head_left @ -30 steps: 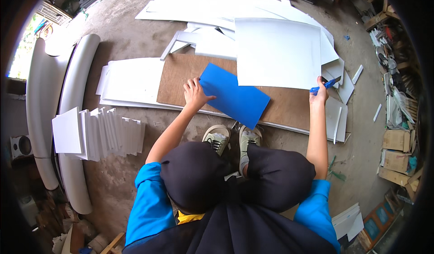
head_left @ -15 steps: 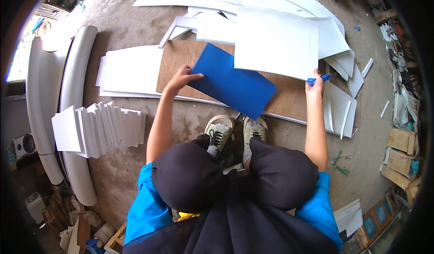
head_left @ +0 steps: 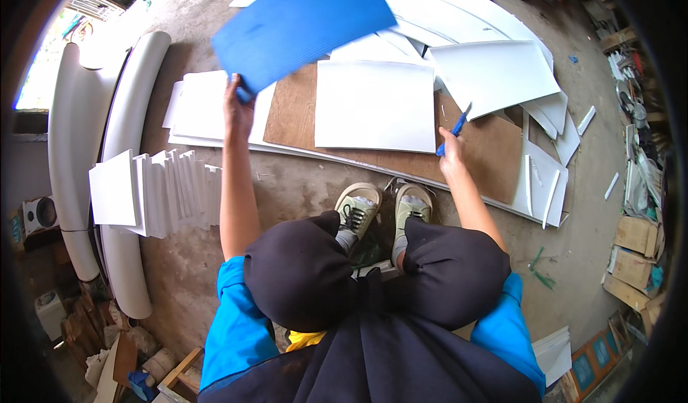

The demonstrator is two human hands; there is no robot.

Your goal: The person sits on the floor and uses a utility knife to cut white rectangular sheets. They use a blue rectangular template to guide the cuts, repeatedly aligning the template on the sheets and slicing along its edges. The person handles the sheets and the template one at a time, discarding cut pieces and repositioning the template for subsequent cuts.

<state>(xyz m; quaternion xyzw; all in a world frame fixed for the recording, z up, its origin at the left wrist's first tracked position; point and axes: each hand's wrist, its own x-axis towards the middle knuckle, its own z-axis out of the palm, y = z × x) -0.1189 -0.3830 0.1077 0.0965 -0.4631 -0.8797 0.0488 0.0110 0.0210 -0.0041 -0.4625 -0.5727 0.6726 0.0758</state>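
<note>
My left hand (head_left: 238,105) grips a thin blue ribbed sheet (head_left: 304,30) by its near left corner, holding it raised over the far left part of the work area. In my right hand (head_left: 451,148) is a blue utility knife (head_left: 459,132), its tip pointing away from me. A white rectangular sheet (head_left: 375,105) lies flat on a brown wooden board (head_left: 487,159), to the left of the knife. Just beyond the knife tip rests another white sheet (head_left: 494,77), overlapping other pieces.
Large white sheets (head_left: 459,16) and offcuts spread behind the board. At left, a stack of small white panels (head_left: 158,191) stands beside large white rolls (head_left: 132,116). Thin white strips (head_left: 550,197) lie at right, near cardboard boxes (head_left: 634,242). My shoes (head_left: 358,206) are close to the board's near edge.
The blue sheet has gone up and left with my left hand. A white sheet that was by my right hand now lies lower and further left on the board. My right hand moved left with the knife.
</note>
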